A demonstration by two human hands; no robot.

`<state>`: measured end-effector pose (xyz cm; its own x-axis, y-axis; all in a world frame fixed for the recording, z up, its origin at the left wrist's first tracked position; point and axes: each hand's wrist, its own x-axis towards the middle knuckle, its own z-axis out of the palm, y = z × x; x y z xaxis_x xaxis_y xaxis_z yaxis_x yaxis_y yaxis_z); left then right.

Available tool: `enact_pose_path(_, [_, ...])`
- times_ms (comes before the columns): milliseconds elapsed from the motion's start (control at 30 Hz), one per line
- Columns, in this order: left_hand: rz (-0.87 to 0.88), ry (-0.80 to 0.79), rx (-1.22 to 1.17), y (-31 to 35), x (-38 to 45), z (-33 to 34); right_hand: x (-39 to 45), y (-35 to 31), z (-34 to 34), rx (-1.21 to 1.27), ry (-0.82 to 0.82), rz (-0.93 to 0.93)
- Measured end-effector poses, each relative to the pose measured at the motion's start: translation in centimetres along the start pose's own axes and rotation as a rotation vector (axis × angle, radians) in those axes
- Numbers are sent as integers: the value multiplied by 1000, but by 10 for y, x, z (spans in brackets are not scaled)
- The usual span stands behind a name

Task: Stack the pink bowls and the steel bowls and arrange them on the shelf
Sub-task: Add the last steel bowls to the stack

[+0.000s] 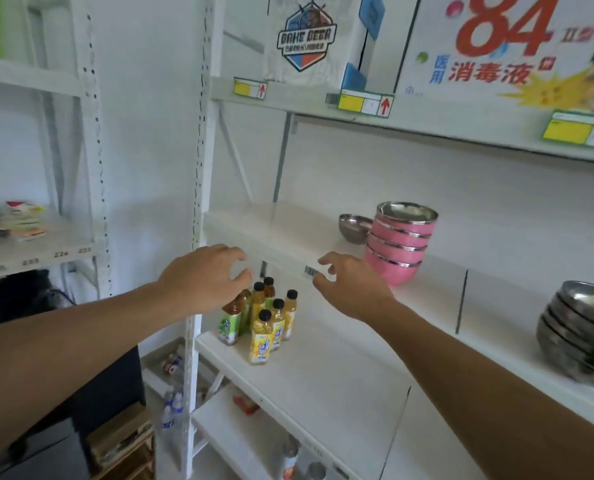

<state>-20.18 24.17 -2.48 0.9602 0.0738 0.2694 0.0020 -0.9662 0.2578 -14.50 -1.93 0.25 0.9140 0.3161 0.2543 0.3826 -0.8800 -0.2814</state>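
Two empty hands, left hand (207, 277) and right hand (352, 289), hover at centre frame, fingers spread. Right of them on the white shelf (288, 233): pink bowl stack (397, 244), steel bowl stack (579, 332) at far right, single steel bowl (354, 227) behind.

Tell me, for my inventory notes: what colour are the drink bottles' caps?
Black, on all the drink bottles; the head view shows it.

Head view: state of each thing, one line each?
Left hand: empty, fingers spread, at the shelf edge.
Right hand: empty, fingers spread, short of the pink bowls.
Pink bowls: stacked upright on the shelf.
Single steel bowl: upright, loose, behind the pink stack.
Steel bowls: stacked, farther right on the same shelf.
Bottles: upright, capped, on the shelf below.
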Motion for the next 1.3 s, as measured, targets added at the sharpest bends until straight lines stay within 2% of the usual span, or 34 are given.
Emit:
enact_pose_path(233, [77,-20,25,-2,82,10,62,7,13,24,2,85])
enact_pose_path(633, [108,-24,85,41,205,42,119,86,25,-112,117,62])
enact_pose_path(1033, [228,-97,-61,104,324,98,136,149,5,-249,157,247])
enact_pose_path(1200, [174,-84,-136,122,358,110,144,156,1,-280,158,293])
enact_pose_path(1300, [117,-129,-193,131,370,115,147,156,4,-293,149,313])
